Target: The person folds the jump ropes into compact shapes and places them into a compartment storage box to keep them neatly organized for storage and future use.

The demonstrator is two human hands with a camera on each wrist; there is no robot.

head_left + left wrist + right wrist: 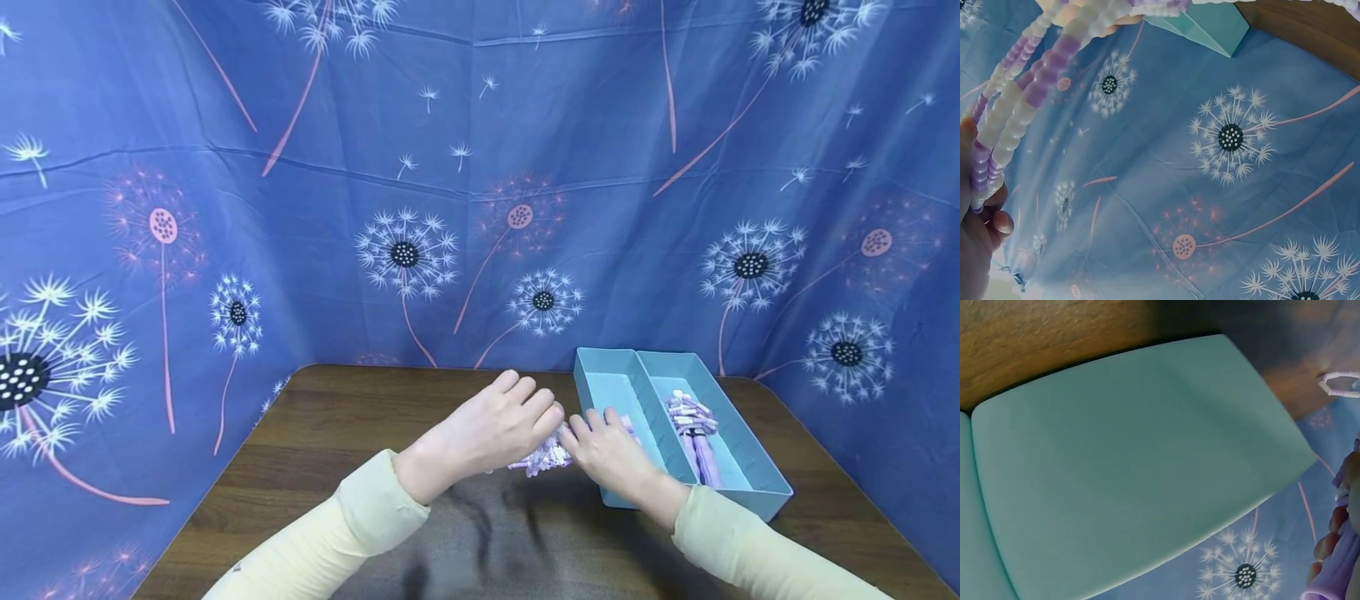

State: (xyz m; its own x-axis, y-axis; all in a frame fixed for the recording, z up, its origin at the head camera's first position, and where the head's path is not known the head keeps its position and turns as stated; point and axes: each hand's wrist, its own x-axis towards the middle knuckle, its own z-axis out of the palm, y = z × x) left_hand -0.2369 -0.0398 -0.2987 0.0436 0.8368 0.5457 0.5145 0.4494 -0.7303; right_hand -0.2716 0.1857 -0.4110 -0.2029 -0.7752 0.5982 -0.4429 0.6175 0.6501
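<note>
My left hand (487,423) grips the looped strands of a white and purple beaded jump rope (546,458), above the table. Long folds of the beads (1038,87) stretch from those fingers across the left wrist view. Close by on the right, my right hand (611,454) holds the same rope at its purple handles (1338,569), with curled fingers visible at the edge of the right wrist view. Behind the right hand stands a light teal box (753,498) with two compartments. A second jump rope (692,421), bundled with a dark band, lies in its right compartment.
The brown wooden table (315,467) extends left of the hands and in front of them. A blue dandelion-print cloth (337,275) hangs along the table's back and sides. The box's left compartment wall is right beside my right hand.
</note>
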